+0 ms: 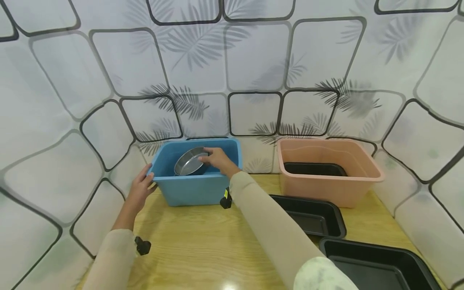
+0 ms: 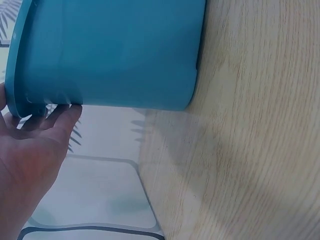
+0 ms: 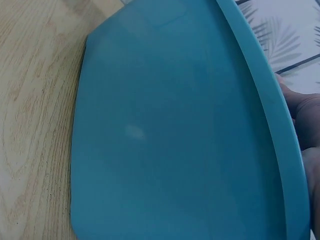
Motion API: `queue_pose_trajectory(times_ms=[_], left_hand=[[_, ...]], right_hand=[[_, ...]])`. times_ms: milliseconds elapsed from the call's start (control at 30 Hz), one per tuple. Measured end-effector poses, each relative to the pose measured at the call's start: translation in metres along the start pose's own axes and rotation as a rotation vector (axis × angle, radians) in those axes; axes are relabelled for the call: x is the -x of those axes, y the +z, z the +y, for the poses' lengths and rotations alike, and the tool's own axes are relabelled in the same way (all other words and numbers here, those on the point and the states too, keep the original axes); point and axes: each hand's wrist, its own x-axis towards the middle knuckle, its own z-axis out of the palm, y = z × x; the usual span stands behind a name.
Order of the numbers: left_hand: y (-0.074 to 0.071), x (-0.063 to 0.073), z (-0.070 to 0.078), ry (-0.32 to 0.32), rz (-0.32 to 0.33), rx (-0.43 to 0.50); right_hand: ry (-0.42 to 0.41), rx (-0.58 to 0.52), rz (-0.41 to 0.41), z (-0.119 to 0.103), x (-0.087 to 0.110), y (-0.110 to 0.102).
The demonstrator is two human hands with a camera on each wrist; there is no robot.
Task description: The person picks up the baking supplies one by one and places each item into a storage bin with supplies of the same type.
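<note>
A blue plastic tub [image 1: 192,191] stands at the back left of the table. My right hand [image 1: 219,160] reaches over its front side and pinches the rim of a round silver cake pan [image 1: 189,162], which is tilted inside the tub. In the right wrist view the tub's wall [image 3: 165,130] hides the pan and most of that hand. With my left hand [image 1: 139,187] I grip the tub's left rim; in the left wrist view the fingers [image 2: 62,122] lie under the rim's edge.
A pink tub [image 1: 326,189] at the back right holds a black pan [image 1: 314,168]. Two black rectangular baking pans, one behind [image 1: 335,219] and one nearer [image 1: 369,262], lie in front of it on the wooden table [image 1: 195,249]. Patterned curtain [image 1: 253,60] encloses the table's back and sides.
</note>
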Motion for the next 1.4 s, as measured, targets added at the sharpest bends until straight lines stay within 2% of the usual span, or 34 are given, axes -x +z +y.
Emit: queue_pose_trajectory(times_ms=[433,633,900,1133,1400], left_hand=[[0.000,-0.001,-0.003,0.012,-0.014,0.006],[0.000,0.001,-0.004,-0.003,-0.004,0.013],[0.000,0.000,-0.001,0.019,-0.006,0.007],[0.001,-0.003,-0.003,0.014,-0.007,0.015],[-0.001,-0.004,-0.003,0.004,-0.003,0.007]], right_hand=[[0.066,0.115,-0.049,0.008,-0.007,-0.003],[0.051,0.199,-0.055,0.012,-0.012,0.000],[0.006,0.276,-0.003,0.010,-0.016,-0.001],[-0.021,0.298,0.010,0.006,-0.011,-0.008],[-0.063,0.278,0.002,0.000,-0.002,-0.026]])
